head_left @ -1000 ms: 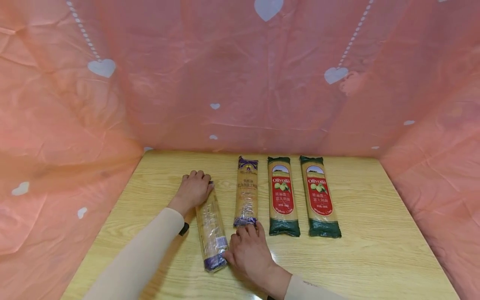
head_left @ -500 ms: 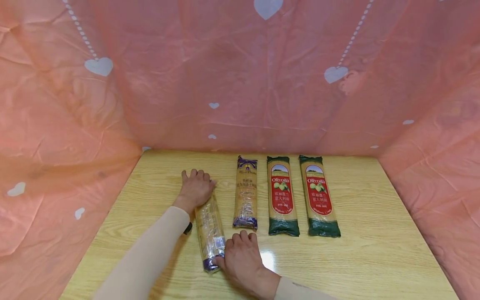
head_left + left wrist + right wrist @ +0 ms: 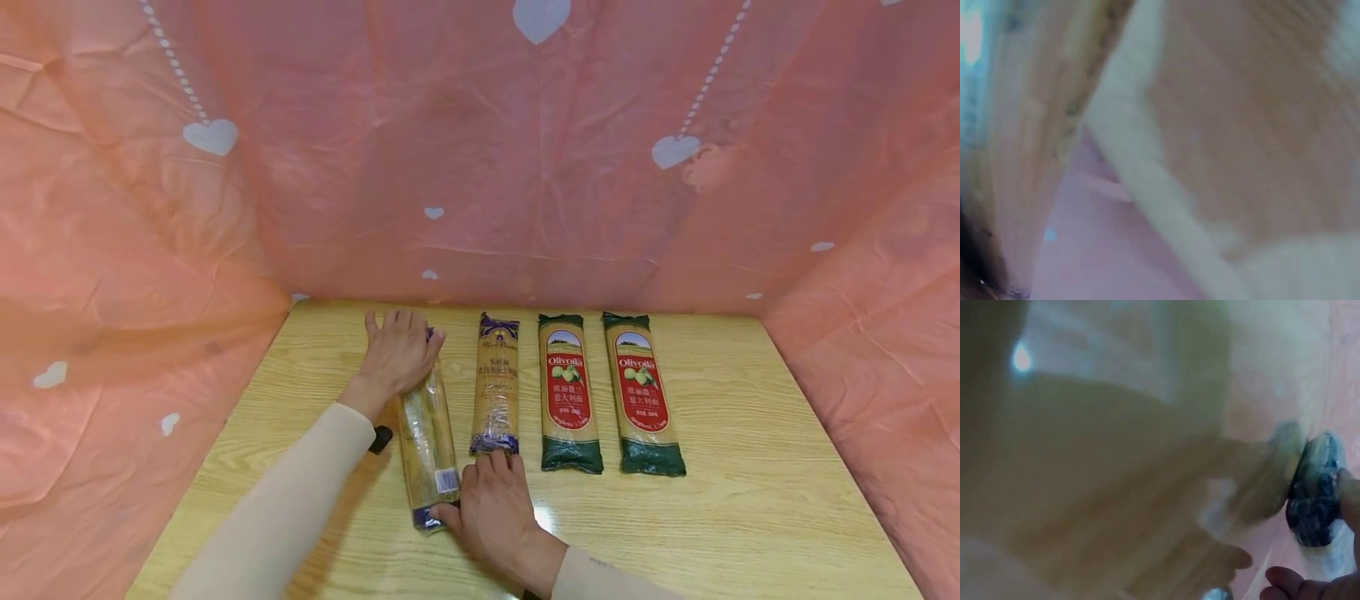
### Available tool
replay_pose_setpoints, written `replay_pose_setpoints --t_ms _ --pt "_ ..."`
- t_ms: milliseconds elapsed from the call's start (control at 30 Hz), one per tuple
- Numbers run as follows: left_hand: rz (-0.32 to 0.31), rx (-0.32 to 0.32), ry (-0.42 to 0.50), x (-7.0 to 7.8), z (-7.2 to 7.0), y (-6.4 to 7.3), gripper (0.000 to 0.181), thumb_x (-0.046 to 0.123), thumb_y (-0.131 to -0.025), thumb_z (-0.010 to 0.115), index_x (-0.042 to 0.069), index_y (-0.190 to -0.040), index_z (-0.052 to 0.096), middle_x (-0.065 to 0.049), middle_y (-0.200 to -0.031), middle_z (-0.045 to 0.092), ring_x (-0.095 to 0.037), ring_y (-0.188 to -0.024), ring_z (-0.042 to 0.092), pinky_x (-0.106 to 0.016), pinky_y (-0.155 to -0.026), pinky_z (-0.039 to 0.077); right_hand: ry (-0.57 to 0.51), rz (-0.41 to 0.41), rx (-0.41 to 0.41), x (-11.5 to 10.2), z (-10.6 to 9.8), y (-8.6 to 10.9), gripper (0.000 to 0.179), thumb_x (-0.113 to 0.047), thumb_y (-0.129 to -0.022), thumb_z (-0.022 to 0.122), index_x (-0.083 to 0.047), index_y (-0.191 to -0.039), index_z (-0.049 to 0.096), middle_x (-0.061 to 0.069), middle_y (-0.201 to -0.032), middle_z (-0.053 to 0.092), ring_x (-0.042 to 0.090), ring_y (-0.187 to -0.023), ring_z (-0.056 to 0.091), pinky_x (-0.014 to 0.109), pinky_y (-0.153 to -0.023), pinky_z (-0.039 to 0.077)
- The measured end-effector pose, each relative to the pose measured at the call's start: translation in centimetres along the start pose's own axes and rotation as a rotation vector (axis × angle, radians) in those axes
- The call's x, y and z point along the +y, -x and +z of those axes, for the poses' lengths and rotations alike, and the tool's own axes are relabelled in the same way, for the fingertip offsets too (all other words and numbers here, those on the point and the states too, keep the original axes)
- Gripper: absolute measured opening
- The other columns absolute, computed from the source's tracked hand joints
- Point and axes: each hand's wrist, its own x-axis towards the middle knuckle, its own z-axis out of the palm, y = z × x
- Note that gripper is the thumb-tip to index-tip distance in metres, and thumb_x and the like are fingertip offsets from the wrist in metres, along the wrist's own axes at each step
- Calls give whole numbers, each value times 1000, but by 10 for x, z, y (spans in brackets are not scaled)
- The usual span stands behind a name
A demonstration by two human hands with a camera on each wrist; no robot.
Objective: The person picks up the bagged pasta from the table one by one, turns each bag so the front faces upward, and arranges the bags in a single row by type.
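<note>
A clear pack of spaghetti with purple ends and a barcode lies slightly slanted on the table, left of the other packs. My left hand grips its far end, fingers on the left side and thumb on the right. My right hand lays its thumb on the near purple end, while its fingers rest beside the pack, by the near end of a second purple-ended spaghetti pack. The right wrist view shows the thumb on the dark pack end. The left wrist view is blurred, and the left fingers are hidden there.
Two red-labelled spaghetti packs with green ends, one nearer and one farther right, lie in the same row. They rest on a wood-grain table. Pink cloth with hearts hangs behind and at both sides.
The leftmost spaghetti pack has slid a little away from the person, with the left hand moving along. The right thumb stays at its near end. The other packs lie as before.
</note>
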Motion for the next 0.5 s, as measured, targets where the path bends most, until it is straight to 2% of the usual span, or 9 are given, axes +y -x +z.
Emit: replay_pose_setpoints --t_ms 133,233,367,500 --pt "63 81 22 10 -14 -2 38 42 -114 42 9 -96 51 -13 -103 54 -41 -116 50 -77 -120 10 -52 19 -31 2 -1 -4 68 -77 -95 55 -11 -84 67 -1 -80 54 21 -85 49 40 -78 36" --pt "88 101 33 16 -21 -1 38 41 -114 39 8 -98 50 -13 -105 52 -40 -114 48 -77 -121 8 -126 34 -40 1 -2 -7 63 -73 -94 63 -9 -90 69 0 -82 57 21 -86 50 39 -77 37" --pt "62 87 33 21 -28 2 38 41 -114 38 6 -104 51 -17 -111 48 -43 -116 44 -78 -121 5 -219 65 -8 -1 -2 -9 57 -66 -90 72 -9 -93 68 2 -85 61 21 -86 52 39 -78 38" --pt "-4 43 16 27 -35 5 44 46 -114 39 4 -115 52 -20 -112 45 -47 -117 42 -82 -117 7 -242 71 84 -2 0 -10 51 -61 -89 77 -11 -89 66 1 -84 62 20 -86 54 37 -78 38"
